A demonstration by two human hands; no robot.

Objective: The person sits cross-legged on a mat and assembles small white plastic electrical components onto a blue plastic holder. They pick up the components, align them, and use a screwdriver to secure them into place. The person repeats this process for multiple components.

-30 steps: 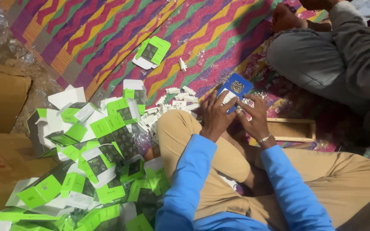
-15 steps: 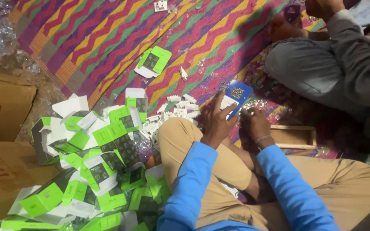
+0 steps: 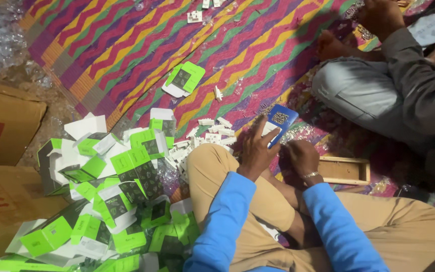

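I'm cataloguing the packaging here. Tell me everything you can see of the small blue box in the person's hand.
The small blue box is a flat, rectangular carton, apparently of thin card, deep blue with a dark patterned square printed on its upper face and a paler end toward the fingers. It is tilted, one corner pointing up and away over the striped mat. The left hand grips its lower end; the right hand sits just beside it, fingers curled, and whether it touches the box cannot be told.
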